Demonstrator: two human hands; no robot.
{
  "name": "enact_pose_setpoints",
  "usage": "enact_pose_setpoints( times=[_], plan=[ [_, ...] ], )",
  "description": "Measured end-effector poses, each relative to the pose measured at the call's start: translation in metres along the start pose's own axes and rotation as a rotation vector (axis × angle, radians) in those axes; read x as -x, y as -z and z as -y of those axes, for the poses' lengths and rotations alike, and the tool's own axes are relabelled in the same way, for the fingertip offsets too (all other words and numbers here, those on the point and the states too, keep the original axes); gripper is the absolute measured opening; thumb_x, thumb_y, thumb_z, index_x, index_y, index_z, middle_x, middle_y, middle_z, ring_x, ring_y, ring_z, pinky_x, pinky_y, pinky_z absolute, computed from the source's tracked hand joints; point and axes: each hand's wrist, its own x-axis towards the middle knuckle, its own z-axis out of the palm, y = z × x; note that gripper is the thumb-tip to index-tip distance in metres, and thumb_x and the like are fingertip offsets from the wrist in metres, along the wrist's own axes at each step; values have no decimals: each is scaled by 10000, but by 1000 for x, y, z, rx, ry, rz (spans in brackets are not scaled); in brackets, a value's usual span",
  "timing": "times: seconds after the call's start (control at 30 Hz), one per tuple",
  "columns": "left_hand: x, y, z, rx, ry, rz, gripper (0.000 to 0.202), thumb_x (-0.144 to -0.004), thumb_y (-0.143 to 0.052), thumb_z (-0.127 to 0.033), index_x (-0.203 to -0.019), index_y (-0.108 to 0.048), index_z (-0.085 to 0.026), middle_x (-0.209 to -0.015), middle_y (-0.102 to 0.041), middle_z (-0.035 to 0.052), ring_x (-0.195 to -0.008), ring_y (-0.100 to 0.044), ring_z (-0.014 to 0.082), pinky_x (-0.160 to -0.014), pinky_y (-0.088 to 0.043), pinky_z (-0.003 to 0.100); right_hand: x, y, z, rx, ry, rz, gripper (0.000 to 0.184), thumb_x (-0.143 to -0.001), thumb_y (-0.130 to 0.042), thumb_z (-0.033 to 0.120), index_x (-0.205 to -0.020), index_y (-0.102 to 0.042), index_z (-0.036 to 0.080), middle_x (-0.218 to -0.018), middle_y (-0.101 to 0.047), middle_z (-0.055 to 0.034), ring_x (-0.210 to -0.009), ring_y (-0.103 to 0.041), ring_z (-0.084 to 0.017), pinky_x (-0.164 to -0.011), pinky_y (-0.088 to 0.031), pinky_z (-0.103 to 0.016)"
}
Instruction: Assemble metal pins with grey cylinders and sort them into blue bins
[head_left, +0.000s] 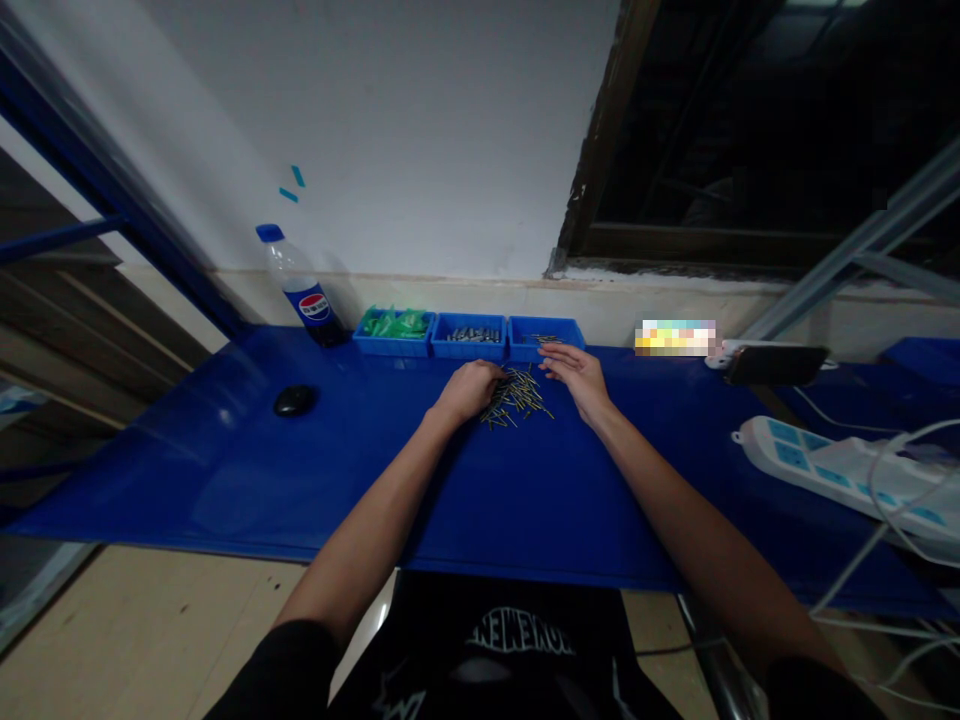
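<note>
A loose pile of thin metal pieces (pixel 519 396), brassy and silvery like long pins or screws, lies on the blue table (pixel 337 470). My left hand (pixel 472 388) rests at the pile's left edge, its fingers curled down; what the fingertips hold is hidden. On the other side, my right hand (pixel 579 378) is beside the pile with fingers stretched out, and nothing shows in it. Just behind its fingers stands a blue bin (pixel 555 350) with some thin metal pieces inside. The middle blue bin (pixel 469 350) contains grey metal parts, and the left blue bin (pixel 390 346) contains green plastic bags.
A cola bottle (pixel 311 300) stands by the wall at the back left, with a black mouse (pixel 295 400) in front. To the right are a phone (pixel 778 366), a white power strip (pixel 810 465) and loose white cables (pixel 862 560). The wall borders the table's back.
</note>
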Motion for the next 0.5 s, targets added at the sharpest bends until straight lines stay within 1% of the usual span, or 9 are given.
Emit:
enact_pose_setpoints(
  times=[0.17, 0.27, 0.33, 0.37, 0.43, 0.5],
  plan=[
    [2, 6, -5, -47, 80, -37, 265, -939, -557, -95, -1026, -780, -209, -1031, -773, 93, -1005, -713, 250, -904, -566, 338, 1, 0, 2, -20, -22, 4, 379, -706, -824, 372, -1049, -769, 221, -1123, -813, -105, -873, -764, -209, -731, -579, -307],
    [3, 9, -9, -72, 94, -40, 227, -949, -555, -121, -982, -763, -205, -972, -747, 99, -965, -692, 260, -850, -561, 338, 1, 0, 1, -31, -30, 14, 367, -705, -822, 364, -1039, -774, 218, -1106, -816, -100, -847, -758, -195, -712, -567, -292],
    [4, 9, -10, -90, 71, -61, 225, -947, -556, -126, -1015, -760, -193, -1019, -737, 115, -1002, -673, 274, -870, -562, 358, 1, 0, 1, -33, -31, 13, 363, -708, -823, 374, -1031, -776, 216, -1098, -816, -101, -836, -755, -193, -700, -563, -289],
    [3, 8, -9, -97, 49, -77, 248, -946, -552, -120, -1069, -757, -186, -1073, -734, 124, -1036, -662, 280, -903, -560, 374, 1, 0, 0, -31, -31, 12, 363, -710, -825, 382, -1029, -777, 216, -1098, -816, -102, -834, -755, -195, -696, -563, -291],
    [2, 6, -8, -98, -8, -93, 354, -939, -534, -89, -1220, -730, -178, -1232, -716, 134, -1125, -638, 284, -1000, -539, 409, 0, 1, 0, -22, -29, 12, 364, -717, -826, 400, -1029, -776, 219, -1103, -816, -102, -833, -756, -200, -695, -567, -296],
    [1, 2, -6, -92, -65, -59, 461, -917, -521, -44, -1320, -696, -183, -1368, -682, 126, -1205, -618, 277, -1087, -501, 431, 0, 1, 0, -11, -30, 17, 368, -721, -827, 410, -1034, -776, 224, -1110, -815, -102, -837, -758, -204, -698, -571, -300]
  ],
)
